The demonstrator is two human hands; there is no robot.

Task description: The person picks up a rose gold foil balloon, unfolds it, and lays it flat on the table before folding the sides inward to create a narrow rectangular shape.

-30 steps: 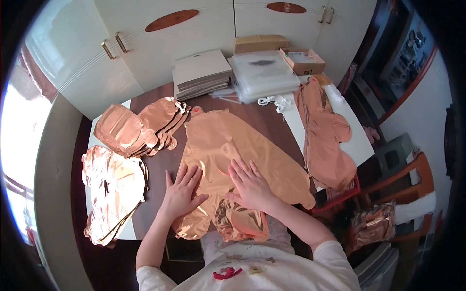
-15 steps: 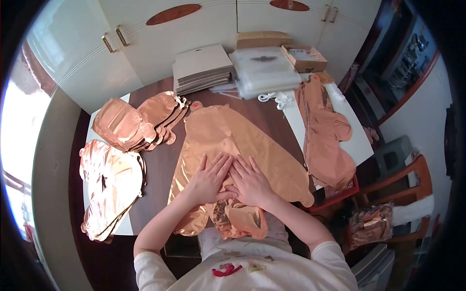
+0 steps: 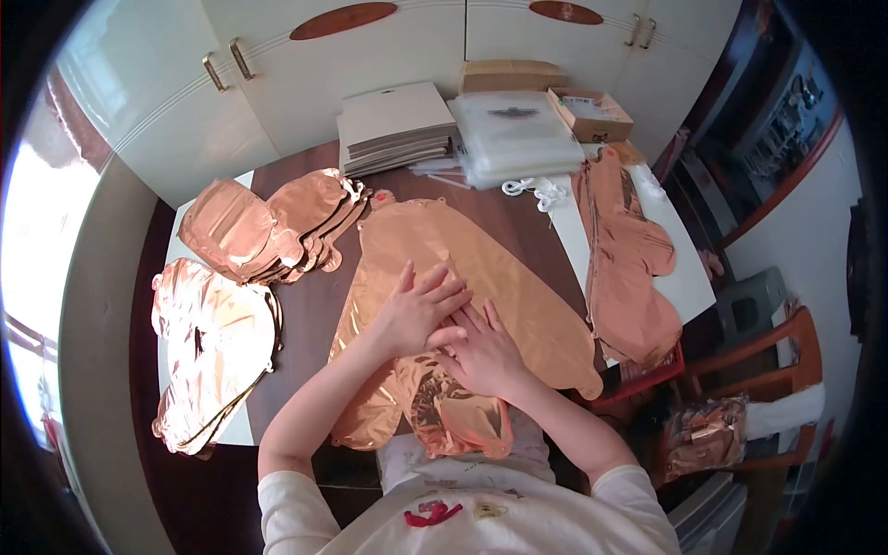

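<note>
A large rose-gold foil balloon [image 3: 504, 277] lies flat and deflated in front of me, its near end crumpled over the table's front edge. My left hand [image 3: 421, 314] is over the middle of it, fingers spread, and overlaps the fingertips of my right hand. My right hand [image 3: 487, 353] rests palm down on the foil with its fingers stretched out. Neither hand grips anything. Part of the foil under both palms is hidden.
Stacked foil balloons [image 3: 273, 227] and a shiny foil pile [image 3: 217, 351] lie left; more folded foil [image 3: 624, 264] lies right. Cardboard sheets [image 3: 398, 120], clear plastic bags [image 3: 513, 139], a small box [image 3: 589, 116] and white string [image 3: 536, 191] line the back. A wooden chair [image 3: 800, 356] stands right.
My left hand has shifted up and lies partly across the right hand's fingers, where both were side by side. My right hand has moved slightly toward me.
</note>
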